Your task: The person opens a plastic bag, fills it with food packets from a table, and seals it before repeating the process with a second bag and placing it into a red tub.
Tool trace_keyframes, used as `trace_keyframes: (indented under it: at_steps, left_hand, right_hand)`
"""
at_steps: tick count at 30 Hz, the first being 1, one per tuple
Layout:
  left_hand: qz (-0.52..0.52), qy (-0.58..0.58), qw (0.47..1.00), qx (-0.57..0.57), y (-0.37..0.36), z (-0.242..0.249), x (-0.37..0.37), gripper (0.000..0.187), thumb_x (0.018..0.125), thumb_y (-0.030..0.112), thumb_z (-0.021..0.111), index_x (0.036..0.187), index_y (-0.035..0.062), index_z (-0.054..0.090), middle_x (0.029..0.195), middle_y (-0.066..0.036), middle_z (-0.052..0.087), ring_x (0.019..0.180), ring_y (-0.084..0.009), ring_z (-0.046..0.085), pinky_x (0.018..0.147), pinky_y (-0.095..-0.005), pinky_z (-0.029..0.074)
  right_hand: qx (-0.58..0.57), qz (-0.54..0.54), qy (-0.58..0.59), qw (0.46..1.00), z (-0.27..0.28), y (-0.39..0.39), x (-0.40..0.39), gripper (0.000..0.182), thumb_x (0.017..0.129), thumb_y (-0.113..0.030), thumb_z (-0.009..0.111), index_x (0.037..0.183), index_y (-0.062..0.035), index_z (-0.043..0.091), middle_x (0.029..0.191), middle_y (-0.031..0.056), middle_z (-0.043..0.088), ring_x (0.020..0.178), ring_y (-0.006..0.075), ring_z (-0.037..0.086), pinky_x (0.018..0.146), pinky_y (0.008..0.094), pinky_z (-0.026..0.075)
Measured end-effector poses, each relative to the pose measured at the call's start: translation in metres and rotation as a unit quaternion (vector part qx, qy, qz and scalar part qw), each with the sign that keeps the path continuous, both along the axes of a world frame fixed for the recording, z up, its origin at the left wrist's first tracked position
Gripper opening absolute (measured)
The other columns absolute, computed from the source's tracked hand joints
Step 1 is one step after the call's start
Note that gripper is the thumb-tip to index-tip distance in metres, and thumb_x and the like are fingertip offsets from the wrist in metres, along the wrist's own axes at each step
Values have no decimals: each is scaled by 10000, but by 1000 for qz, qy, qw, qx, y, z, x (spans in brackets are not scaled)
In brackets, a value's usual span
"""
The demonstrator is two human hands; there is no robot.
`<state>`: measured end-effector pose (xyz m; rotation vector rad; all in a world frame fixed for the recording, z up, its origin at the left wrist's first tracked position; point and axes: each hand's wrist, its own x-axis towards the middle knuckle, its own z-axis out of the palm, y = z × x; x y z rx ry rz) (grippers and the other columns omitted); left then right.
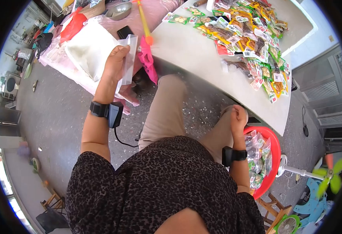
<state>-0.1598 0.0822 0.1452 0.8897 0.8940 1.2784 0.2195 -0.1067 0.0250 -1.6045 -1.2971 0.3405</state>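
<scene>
My left hand (115, 63), gripping clear plastic (130, 58)

It's pinched at eleven o'clock, at least one piece — my right hand (239, 119) is curled at three, holding what I cannot tell. Packets (246, 33) past counting crowd one white table (198, 56) at one o'clock; one red tub (277, 150) at four — speckled floor (50, 117) below.

Flat, clear plastic (130, 60) juts from the left grip (115, 62).

The white table (186, 46) is offering passage along its near edge; heaped packets (247, 33) are blocking the far side, while a red tub (276, 150) is crowding the right hand (239, 118).
</scene>
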Motion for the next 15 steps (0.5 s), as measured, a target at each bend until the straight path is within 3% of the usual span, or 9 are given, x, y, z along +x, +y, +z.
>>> trace_keyframes:
  at_steps: [3, 7, 9, 12, 15]
  left_hand:
    - [-70, -63, 995, -26, -18, -7, 45, 190, 805, 151, 506, 626, 110, 453, 585, 25, 474, 514, -67, 444, 473, -203, 373]
    - [-130, -79, 987, -46, -53, -14, 102, 117, 819, 171, 478, 754, 76, 494, 641, 13, 491, 564, -77, 459, 511, -205, 376]
    - [-172, -50, 982, -57, -61, -38, 118, 124, 824, 184, 472, 781, 71, 497, 655, 18, 491, 574, -74, 453, 515, -202, 367]
    - [-209, 68, 975, -29, -85, -43, 144, 132, 829, 176, 458, 791, 56, 498, 651, 23, 473, 572, -59, 427, 521, -193, 358]
    - [-175, 194, 964, 56, -92, -62, 156, 150, 810, 156, 447, 775, 29, 520, 663, -8, 484, 618, -81, 440, 566, -224, 374]
  right_hand:
    - [33, 83, 150, 985, 13, 20, -29, 96, 770, -26, 510, 864, -10, 524, 764, 23, 536, 664, 66, 491, 590, 186, 399]
    - [-23, 179, 278, 944, 62, 32, -77, 126, 775, -42, 515, 897, -11, 511, 796, 23, 542, 723, 70, 513, 620, 189, 414]
    - [-66, 200, 370, 905, 73, 38, -93, 168, 774, -80, 528, 924, -10, 497, 822, 32, 542, 731, 88, 521, 629, 210, 427]
    - [-62, 166, 403, 898, 73, 42, -113, 216, 766, -122, 546, 941, -10, 488, 837, 46, 540, 738, 105, 526, 615, 221, 433]
    - [-59, 208, 369, 904, 65, 46, -113, 224, 764, -149, 549, 927, -5, 495, 829, 52, 539, 746, 111, 527, 606, 219, 432]
